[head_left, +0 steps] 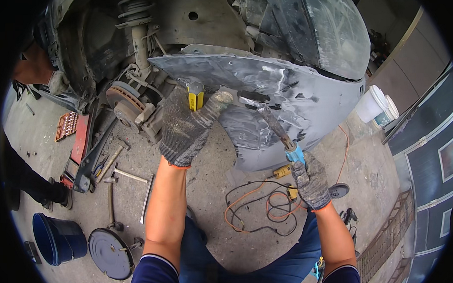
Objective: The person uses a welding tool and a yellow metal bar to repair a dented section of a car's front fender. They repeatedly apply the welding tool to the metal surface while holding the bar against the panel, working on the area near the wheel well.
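Observation:
My left hand [186,125], in a dark knit glove, is closed around a yellow tool handle [196,96]. The rest of that tool is hidden, so I cannot tell its kind. The hand is at the lower edge of a grey car fender [315,106], with its thumb toward the panel. My right hand [310,181], gloved too, grips a hammer [276,125] by its blue handle. The hammer's dark head is in front of the fender, near my left thumb; I cannot tell whether it touches the metal. Scuffs and bare shiny patches mark the fender's grey surface.
A brake disc [125,102] and strut show at the left. Hammers [110,165], a red floor jack [81,136], a blue bucket [55,242] and tangled cables [263,205] are on the floor. White buckets [372,104] stand right. Another person's gloved hand [59,82] is far left.

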Demonstrator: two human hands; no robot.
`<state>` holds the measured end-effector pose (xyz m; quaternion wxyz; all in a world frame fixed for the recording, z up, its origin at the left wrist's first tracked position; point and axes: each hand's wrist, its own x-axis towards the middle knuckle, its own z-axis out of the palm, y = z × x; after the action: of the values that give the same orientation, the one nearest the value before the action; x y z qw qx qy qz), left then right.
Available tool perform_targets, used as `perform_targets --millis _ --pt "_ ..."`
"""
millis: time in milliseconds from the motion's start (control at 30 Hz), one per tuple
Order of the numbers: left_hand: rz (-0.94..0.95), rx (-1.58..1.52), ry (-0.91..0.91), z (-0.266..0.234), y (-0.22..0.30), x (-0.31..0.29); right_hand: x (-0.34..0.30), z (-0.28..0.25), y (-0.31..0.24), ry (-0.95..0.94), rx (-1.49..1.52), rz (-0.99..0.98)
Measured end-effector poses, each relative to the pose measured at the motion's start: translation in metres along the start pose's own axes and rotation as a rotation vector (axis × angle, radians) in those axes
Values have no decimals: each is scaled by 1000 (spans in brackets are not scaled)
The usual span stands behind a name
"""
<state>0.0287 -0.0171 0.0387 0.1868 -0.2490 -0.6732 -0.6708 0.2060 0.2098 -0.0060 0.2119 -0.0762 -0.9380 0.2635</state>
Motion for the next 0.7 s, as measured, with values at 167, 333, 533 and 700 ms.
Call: perform_targets --millis 167,333,533,700 --pt "-13 -59 -26 0 3 0 -1 3 5 38 -20 -28" --pt "-41 -120 10 4 0 -3 -1 2 2 27 -13 -23" --pt "-35 -110 9 3 0 -2 1 1 2 11 -1 -29" --pt "-17 -41 -18 1 1 -1 2 -2 1 -3 25 -37"
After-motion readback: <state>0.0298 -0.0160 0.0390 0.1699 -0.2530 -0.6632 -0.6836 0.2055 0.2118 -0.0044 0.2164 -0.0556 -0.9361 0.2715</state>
